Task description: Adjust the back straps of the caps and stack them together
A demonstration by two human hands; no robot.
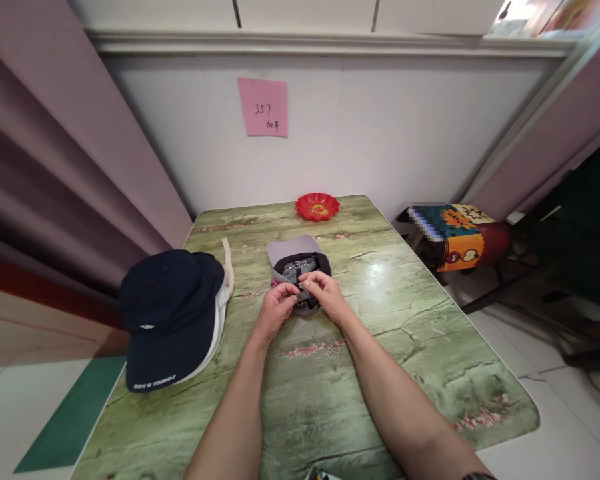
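Observation:
A grey cap (291, 248) lies upside down on the green marbled table (390, 347), its brim toward the back left and its dark inside facing up. My left hand (277, 308) is at the cap's near left edge, thumb and fingertips pinched on the strap area. My right hand (325, 292) reaches over the near right side of the cap, thumb and index finger pinched together by the same strap. The strap itself is small and partly covered by my fingers.
Dark blue cap (173, 313) stacked on white ones at the table's left edge. Red scalloped dish (317, 207) at the back. Pink note (263, 108) on the white wall. Stool with a colourful cover (457, 237) right of the table. Purple curtain at left.

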